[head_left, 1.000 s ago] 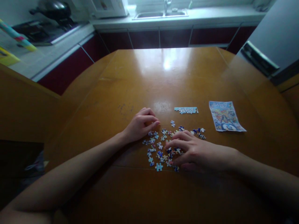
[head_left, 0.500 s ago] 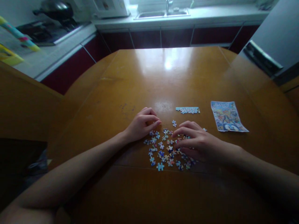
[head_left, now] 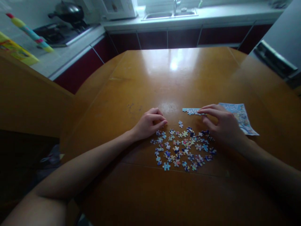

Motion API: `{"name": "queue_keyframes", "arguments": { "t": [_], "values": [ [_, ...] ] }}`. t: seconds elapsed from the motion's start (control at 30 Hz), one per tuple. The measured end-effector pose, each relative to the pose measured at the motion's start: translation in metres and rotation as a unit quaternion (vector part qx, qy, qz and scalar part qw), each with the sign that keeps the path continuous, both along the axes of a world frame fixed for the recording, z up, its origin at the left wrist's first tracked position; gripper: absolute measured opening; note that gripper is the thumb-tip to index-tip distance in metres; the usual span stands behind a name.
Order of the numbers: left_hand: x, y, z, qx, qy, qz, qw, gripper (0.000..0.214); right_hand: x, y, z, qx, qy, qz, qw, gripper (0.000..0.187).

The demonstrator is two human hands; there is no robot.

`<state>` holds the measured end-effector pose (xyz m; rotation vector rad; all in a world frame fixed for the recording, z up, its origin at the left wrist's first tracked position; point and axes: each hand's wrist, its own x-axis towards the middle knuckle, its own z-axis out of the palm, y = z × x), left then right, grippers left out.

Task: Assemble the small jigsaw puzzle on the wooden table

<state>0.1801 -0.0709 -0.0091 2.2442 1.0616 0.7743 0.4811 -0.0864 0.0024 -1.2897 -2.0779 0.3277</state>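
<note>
Nearest: one pile (head_left: 186, 151) of loose pieces, dozens, too crowded to count surely, spread flat on one table (head_left: 145, 75). Open to view on its right side now; half a second ago, partly screened there by the right hand (head_left: 221, 122). At the pile's far left, the left hand (head_left: 151, 123), resting as before: fingers curled, thumb together with forefinger, nothing seen in hold. Just beyond the pile, one lone piece (head_left: 180, 124), lying between both hands, touching neither. Then the right hand, gone from above the pile to the one strip (head_left: 191, 111) of joined pieces. Fingertips at the strip's right end, partly covering it, thumb bent in below; too small and hidden there to tell of any piece pinched between. Judged from that shift: turned from picking among loose pieces to working at the strip, with far more pieces loose than joined. Number joined: cannot tell. To the right, one printed sheet (head_left: 246, 121), partly behind the right hand. Farther off, at left: one yellow box (head_left: 16, 50), one bottle (head_left: 29, 33), one pot (head_left: 69, 13). Farthest, one sink (head_left: 160, 15) with two basins, one tap (head_left: 174, 7).
</note>
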Motion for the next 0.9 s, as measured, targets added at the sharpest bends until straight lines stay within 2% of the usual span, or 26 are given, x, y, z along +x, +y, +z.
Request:
{"name": "queue_keyframes", "arguments": {
  "t": [0.13, 0.23, 0.33, 0.43, 0.6, 0.77, 0.9],
  "values": [
    [-0.002, 0.0, 0.009, -0.021, 0.01, -0.004, 1.0, 0.018, -0.001, -0.002, 0.001, -0.007, 0.005, 0.004, 1.0, 0.018],
    [-0.008, -0.008, 0.03, -0.037, 0.058, -0.044, 0.997, 0.017, -0.001, -0.003, 0.004, -0.007, 0.012, 0.0, 1.0, 0.018],
    [-0.013, -0.024, 0.055, -0.055, 0.148, -0.128, 0.979, 0.016, 0.0, -0.003, 0.007, -0.005, 0.018, -0.003, 1.0, 0.019],
    [-0.012, -0.042, 0.071, -0.072, 0.197, -0.21, 0.955, 0.013, 0.0, -0.003, 0.01, -0.003, 0.024, -0.004, 1.0, 0.019],
    [-0.005, -0.054, 0.069, -0.056, 0.258, -0.268, 0.927, 0.008, -0.001, -0.004, 0.011, 0.0, 0.022, -0.004, 1.0, 0.018],
    [-0.001, -0.053, 0.06, -0.038, 0.273, -0.286, 0.918, 0.011, 0.0, -0.004, 0.01, -0.005, 0.027, -0.004, 1.0, 0.017],
    [-0.001, -0.053, 0.065, -0.057, 0.266, -0.299, 0.915, 0.01, 0.0, -0.003, 0.01, -0.01, 0.028, -0.005, 1.0, 0.017]
  ]
}}
